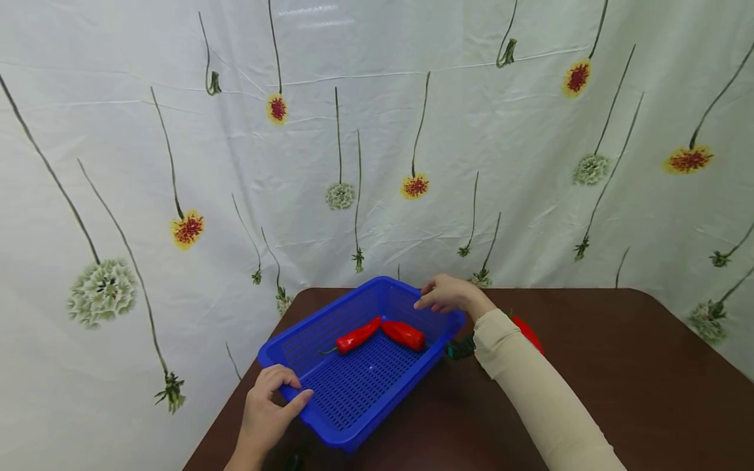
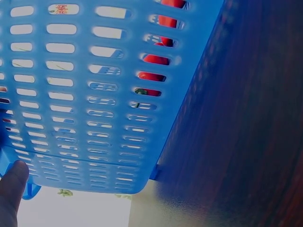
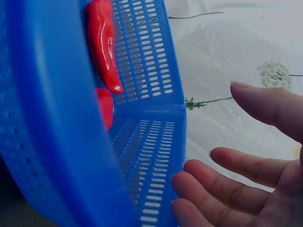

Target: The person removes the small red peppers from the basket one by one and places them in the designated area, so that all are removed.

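A blue plastic basket with slotted walls stands slanted on the table, two long red peppers inside. One pepper has a green stem; the other pepper lies beside it, their tips close together. My left hand grips the rim at the near left corner, thumb over the edge. At the far right corner is my right hand; in the right wrist view its thumb and fingers are spread, fingertips at the basket's end wall. Through the slots in the left wrist view, red pepper shows.
Right of the basket lies a dark green object, partly hidden by the right sleeve. A red object shows behind that sleeve. The brown table ends against a white flowered cloth. A small dark item sits at the bottom edge.
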`<state>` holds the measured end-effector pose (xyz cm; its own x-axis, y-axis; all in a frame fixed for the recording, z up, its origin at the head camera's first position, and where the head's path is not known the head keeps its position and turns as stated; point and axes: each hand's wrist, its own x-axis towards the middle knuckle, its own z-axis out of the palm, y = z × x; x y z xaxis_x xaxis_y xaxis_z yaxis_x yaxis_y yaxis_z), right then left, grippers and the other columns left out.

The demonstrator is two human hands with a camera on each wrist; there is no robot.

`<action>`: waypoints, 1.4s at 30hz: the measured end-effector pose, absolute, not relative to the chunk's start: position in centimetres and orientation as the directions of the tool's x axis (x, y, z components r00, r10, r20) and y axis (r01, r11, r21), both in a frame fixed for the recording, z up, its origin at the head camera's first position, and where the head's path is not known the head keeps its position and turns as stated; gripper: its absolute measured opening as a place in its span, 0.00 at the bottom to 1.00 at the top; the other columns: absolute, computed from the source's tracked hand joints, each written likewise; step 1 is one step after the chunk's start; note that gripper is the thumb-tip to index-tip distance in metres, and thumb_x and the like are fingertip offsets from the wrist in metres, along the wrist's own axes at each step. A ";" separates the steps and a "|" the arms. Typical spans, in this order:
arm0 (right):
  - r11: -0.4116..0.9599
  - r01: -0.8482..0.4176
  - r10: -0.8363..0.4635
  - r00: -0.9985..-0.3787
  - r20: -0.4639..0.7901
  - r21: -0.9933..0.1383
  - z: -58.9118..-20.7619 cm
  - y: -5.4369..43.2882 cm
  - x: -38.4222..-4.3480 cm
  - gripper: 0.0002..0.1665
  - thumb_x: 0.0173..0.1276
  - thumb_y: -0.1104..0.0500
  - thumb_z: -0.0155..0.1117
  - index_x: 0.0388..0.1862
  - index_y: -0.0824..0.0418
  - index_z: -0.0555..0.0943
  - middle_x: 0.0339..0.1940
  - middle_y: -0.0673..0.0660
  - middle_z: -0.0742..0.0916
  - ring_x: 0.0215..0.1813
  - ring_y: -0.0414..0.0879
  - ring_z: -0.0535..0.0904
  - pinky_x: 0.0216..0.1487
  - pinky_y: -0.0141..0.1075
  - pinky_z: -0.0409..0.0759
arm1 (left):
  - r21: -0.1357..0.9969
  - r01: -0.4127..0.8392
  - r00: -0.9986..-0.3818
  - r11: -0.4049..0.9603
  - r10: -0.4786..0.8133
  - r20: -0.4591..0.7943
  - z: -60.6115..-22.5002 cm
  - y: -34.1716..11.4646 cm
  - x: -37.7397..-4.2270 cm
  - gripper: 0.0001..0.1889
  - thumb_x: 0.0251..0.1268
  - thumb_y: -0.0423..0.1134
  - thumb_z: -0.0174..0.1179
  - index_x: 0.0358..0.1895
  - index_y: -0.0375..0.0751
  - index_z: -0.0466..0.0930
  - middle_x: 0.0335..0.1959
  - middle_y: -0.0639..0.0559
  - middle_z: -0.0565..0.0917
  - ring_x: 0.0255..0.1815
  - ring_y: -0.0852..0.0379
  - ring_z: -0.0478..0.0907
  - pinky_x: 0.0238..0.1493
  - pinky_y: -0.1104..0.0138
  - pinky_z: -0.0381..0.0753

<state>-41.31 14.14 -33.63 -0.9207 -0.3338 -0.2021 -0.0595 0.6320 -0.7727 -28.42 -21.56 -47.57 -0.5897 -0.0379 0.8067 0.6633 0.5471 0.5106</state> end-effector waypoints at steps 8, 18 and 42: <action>0.652 -0.040 -0.347 -0.904 -0.251 -0.757 -34.5 13.2 -42.8 0.36 0.67 0.53 0.70 0.68 0.67 0.72 0.63 0.64 0.82 0.61 0.59 0.80 0.62 0.50 0.79 | 0.532 0.645 -0.613 0.549 -0.046 0.789 -47.4 -21.6 -28.3 0.21 0.37 0.23 0.78 0.26 0.51 0.78 0.31 0.56 0.81 0.44 0.67 0.71 0.51 0.82 0.65; 0.646 0.010 -0.340 -0.891 -0.300 -0.763 -36.0 12.2 -43.2 0.25 0.65 0.55 0.71 0.57 0.64 0.78 0.57 0.64 0.83 0.60 0.60 0.81 0.62 0.53 0.78 | 0.502 0.666 -0.581 0.552 -0.038 0.813 -48.1 -21.7 -28.5 0.22 0.33 0.22 0.79 0.25 0.51 0.77 0.30 0.55 0.80 0.43 0.65 0.72 0.51 0.81 0.64; 0.723 0.038 -0.233 -0.927 -0.295 -0.690 -37.0 9.1 -43.7 0.34 0.62 0.54 0.73 0.65 0.65 0.75 0.60 0.65 0.83 0.59 0.59 0.82 0.57 0.50 0.81 | 0.487 0.665 -0.558 0.566 -0.056 0.828 -47.7 -21.2 -28.5 0.21 0.30 0.19 0.76 0.24 0.44 0.76 0.28 0.51 0.79 0.41 0.62 0.71 0.50 0.82 0.64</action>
<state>-43.69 9.15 -37.01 -0.9267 -0.2329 -0.2948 0.0378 0.7229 -0.6899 -28.51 -21.19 -47.71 -0.5582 -0.0564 0.8278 0.6649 0.5664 0.4870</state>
